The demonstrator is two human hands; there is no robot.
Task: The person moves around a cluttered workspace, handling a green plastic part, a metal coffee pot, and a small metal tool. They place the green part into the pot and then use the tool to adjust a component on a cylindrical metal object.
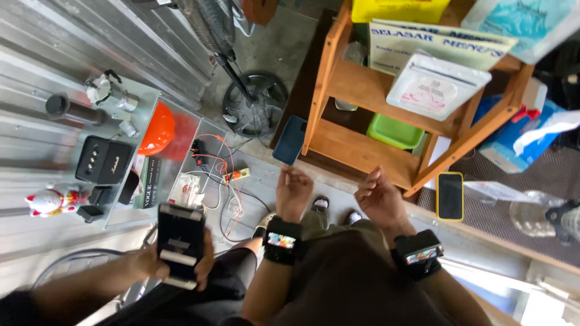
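Hands: left hand [293, 188] and right hand [378, 196], both raised before the body, fingers loosely curled, grip holding nothing; each wrist carries a black band with a small screen. Nearest thing, at 12 o'clock of the left hand: dark blue phone [289, 140] leaning against the leg of the wooden shelf [356, 84]. At 3 o'clock of the right hand: yellow-cased phone [449, 196] lying flat on the floor. At 9 o'clock: another person's hands [151, 262] clasping a black device [180, 241].
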